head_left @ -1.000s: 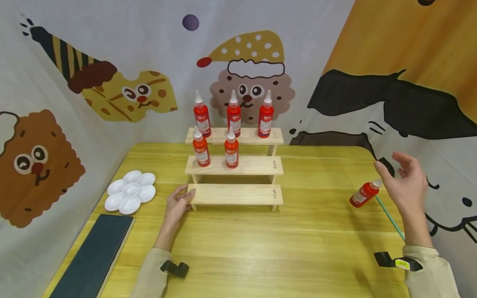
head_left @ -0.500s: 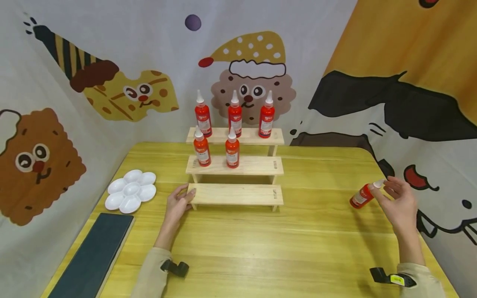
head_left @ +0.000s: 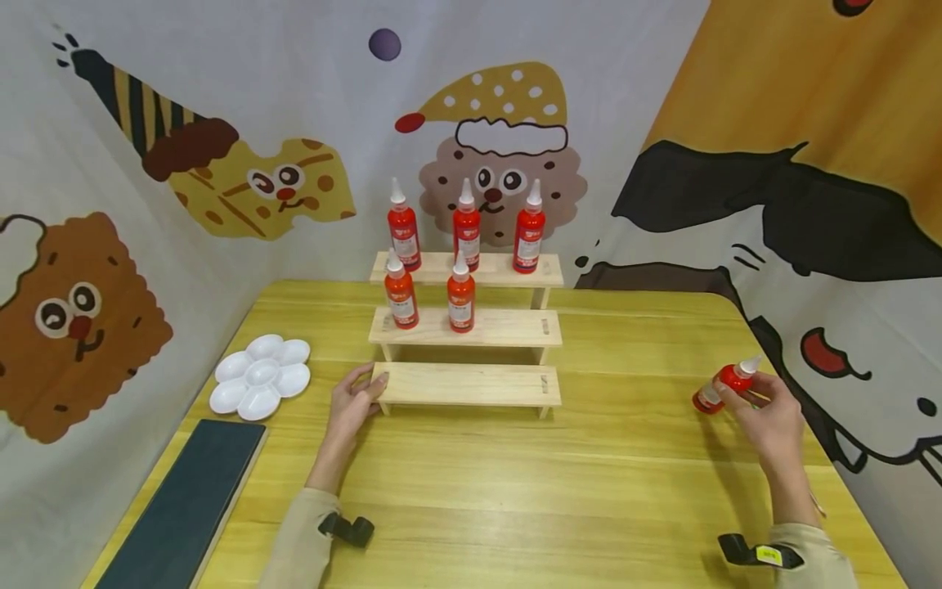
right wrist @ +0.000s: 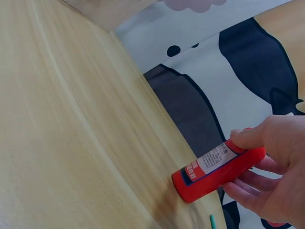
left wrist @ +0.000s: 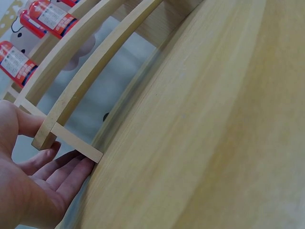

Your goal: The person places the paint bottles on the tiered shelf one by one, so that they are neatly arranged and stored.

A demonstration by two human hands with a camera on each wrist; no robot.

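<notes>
My right hand (head_left: 769, 417) grips a red bottle (head_left: 724, 386) with a white pointed cap at the right of the table. In the right wrist view the thumb and fingers wrap the upper part of that bottle (right wrist: 214, 167), its base standing out past them. My left hand (head_left: 352, 413) holds the left end of the lowest step of a three-tier wooden stand (head_left: 471, 384); the left wrist view shows the thumb on top and fingers beneath, by the leg (left wrist: 78, 143). Three like bottles (head_left: 466, 237) stand on the top step, and two more (head_left: 461, 303) on the middle one.
A white flower-shaped paint palette (head_left: 261, 374) lies at the left of the wooden table (head_left: 589, 491). Nearer the front left edge is a dark flat board (head_left: 184, 499). A cartoon-printed cloth (head_left: 309, 74) hangs behind and beside the table. A thin green stick (right wrist: 212, 221) shows near the right edge.
My right hand has come down and left onto the red bottle and now grips it. The left hand stays on the stand.
</notes>
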